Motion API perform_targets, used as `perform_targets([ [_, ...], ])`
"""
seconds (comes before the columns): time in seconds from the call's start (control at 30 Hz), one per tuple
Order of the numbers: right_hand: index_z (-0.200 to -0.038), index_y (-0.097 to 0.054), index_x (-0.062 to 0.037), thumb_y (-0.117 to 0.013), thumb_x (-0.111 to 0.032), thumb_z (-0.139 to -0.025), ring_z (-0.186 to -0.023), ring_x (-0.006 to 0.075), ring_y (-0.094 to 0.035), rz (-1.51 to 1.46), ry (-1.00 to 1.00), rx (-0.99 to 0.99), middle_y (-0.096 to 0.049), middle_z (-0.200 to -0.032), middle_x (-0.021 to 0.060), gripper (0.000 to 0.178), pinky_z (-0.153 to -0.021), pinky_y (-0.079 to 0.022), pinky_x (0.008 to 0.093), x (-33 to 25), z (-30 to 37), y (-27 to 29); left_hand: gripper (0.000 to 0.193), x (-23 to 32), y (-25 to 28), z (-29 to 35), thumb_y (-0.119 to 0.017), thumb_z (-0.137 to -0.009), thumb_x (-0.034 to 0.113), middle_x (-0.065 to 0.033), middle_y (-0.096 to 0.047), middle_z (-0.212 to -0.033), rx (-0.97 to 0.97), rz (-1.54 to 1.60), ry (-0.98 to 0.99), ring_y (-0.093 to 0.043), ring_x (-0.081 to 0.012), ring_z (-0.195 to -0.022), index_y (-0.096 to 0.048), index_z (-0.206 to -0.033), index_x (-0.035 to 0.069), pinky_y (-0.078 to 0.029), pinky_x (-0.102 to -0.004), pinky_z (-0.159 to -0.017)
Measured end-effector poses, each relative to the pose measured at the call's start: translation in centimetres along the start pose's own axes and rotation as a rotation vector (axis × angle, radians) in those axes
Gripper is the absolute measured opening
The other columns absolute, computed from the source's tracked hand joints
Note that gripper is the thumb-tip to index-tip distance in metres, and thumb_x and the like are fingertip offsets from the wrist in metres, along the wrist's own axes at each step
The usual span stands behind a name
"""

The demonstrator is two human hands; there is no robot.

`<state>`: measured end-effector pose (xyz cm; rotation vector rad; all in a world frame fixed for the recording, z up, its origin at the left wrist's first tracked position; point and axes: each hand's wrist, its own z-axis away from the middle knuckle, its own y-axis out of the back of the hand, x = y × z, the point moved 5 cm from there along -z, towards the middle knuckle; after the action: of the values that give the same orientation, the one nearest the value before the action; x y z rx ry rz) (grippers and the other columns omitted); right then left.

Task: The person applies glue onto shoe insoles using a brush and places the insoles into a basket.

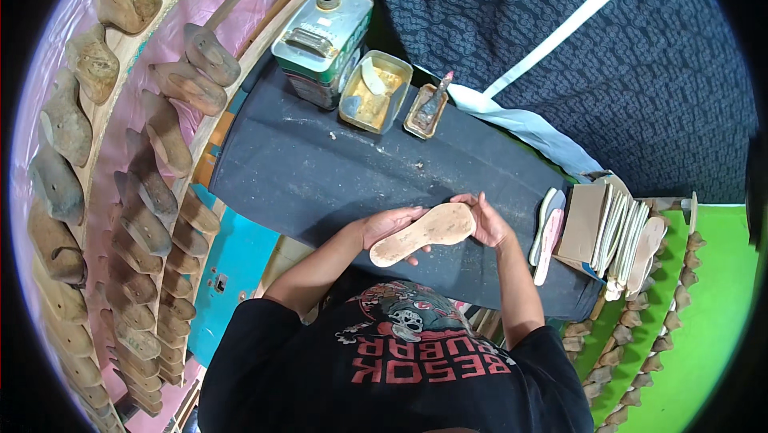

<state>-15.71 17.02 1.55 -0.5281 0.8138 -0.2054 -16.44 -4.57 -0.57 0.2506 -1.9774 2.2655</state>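
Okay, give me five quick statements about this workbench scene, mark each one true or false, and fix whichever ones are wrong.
1. The left hand and the right hand both hold the tan insole. True.
2. A brush lies in the small tray. True.
3. The right hand is gripping the brush. False: the right hand is on the insole, well apart from the brush.
4. The metal can stands to the right of the small tray. False: it stands to the left of it.
5. Wooden shoe lasts sit in rows at the far left of the view. True.
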Motion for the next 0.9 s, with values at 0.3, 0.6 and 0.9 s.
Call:
perform_targets([
  [0.3,-0.117,-0.057,-0.0078,-0.07,-0.041,-0.092,-0.086,0.0164,-0.07,-0.153,0.258,0.028,-0.068,-0.101,0.0054,0.043,-0.066,-0.062,0.0304,4.8,4.4,6.1,0.08,-2.9,-5.3,-1.8,-0.035,-0.101,0.061,-0.0166,-0.047,-0.147,-0.002,-0.048,-0.084,-0.061,-0.0348,-0.118,-0.013,-0.16,0.012,-0.06,-0.0539,-0.082],
  [0.6,-0.124,-0.056,-0.0089,-0.064,-0.054,-0.092,-0.083,0.0126,-0.067,-0.034,0.452,0.117,-0.068,-0.103,0.0039,0.056,-0.059,-0.053,0.0248,6.9,11.5,11.3,0.071,-11.0,-4.5,-2.1,-0.029,-0.101,0.064,-0.0132,-0.059,-0.133,0.667,-0.234,-0.384,-0.068,-0.0303,-0.104,-0.042,-0.145,0.01,-0.06,-0.0458,-0.079],
  [0.9,-0.143,-0.04,-0.0126,-0.048,-0.05,-0.103,-0.1,0.0192,-0.063,0.389,0.348,-0.2,-0.06,-0.12,0.0068,0.056,-0.074,-0.057,0.0335,9.5,13.1,2.2,0.06,-21.5,-6.9,3.8,-0.032,-0.104,0.059,-0.0068,-0.064,-0.119,1.016,-0.13,-0.848,-0.065,-0.0176,-0.085,-0.048,-0.138,0.013,-0.055,-0.0353,-0.076],
])
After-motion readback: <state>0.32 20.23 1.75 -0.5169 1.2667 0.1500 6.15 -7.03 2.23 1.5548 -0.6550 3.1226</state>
